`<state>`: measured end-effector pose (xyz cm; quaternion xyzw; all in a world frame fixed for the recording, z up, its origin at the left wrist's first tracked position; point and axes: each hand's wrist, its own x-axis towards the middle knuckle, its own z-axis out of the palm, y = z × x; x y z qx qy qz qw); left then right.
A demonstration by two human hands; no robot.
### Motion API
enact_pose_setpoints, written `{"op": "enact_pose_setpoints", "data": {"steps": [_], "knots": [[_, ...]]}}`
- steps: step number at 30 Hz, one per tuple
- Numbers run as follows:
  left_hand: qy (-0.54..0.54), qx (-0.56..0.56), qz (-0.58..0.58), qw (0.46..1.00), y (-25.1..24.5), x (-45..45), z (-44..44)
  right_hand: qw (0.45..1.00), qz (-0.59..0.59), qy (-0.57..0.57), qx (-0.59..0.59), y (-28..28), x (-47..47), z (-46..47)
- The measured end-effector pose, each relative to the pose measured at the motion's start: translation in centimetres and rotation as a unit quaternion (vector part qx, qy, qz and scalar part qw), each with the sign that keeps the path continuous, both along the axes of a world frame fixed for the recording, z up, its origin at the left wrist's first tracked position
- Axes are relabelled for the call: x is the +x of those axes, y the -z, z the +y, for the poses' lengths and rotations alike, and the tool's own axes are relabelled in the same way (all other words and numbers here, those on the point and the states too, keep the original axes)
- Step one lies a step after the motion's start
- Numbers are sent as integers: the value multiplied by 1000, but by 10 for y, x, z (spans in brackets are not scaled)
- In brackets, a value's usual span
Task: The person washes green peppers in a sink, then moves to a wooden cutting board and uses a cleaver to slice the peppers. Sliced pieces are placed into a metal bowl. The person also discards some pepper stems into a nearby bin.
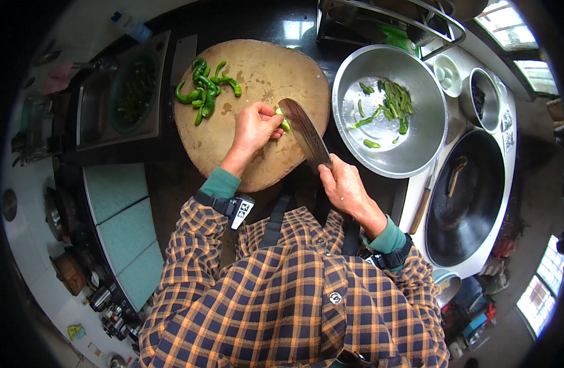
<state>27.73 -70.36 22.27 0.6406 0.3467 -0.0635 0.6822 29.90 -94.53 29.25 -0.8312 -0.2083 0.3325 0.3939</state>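
On a round wooden chopping board point(245, 152), my left hand point(256, 126) pinches a piece of green pepper point(284, 121) between thumb and fingers. My right hand point(346, 184) grips the handle of a broad kitchen knife point(307, 133), whose blade meets the pepper piece at its far end. The handle is mostly hidden in the fist. Several whole green peppers point(208, 94) lie heaped at the board's upper left. Right of the board stands a large stainless steel basin point(344, 138) holding cut green pepper pieces point(397, 101).
A sink point(91, 133) at the left contains a green colander point(114, 115) of green vegetables. On the right are a black wok point(484, 202), a wooden-handled utensil point(420, 209), a bowl of eggs point(454, 66) and a steel pot point(491, 83). A metal rack point(401, 14) rises behind the basin.
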Motion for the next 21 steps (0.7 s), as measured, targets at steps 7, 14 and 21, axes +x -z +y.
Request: {"op": "enact_pose_setpoints", "data": {"steps": [7,14,21], "knots": [[38,12,5,999,5,3,4,997,-25,-54,-47,-3,11,2],[60,27,-16,998,5,-1,9,998,48,-37,-1,21,23,15],[49,54,25,997,4,-5,16,996,78,27,20,22,12,11]]}}
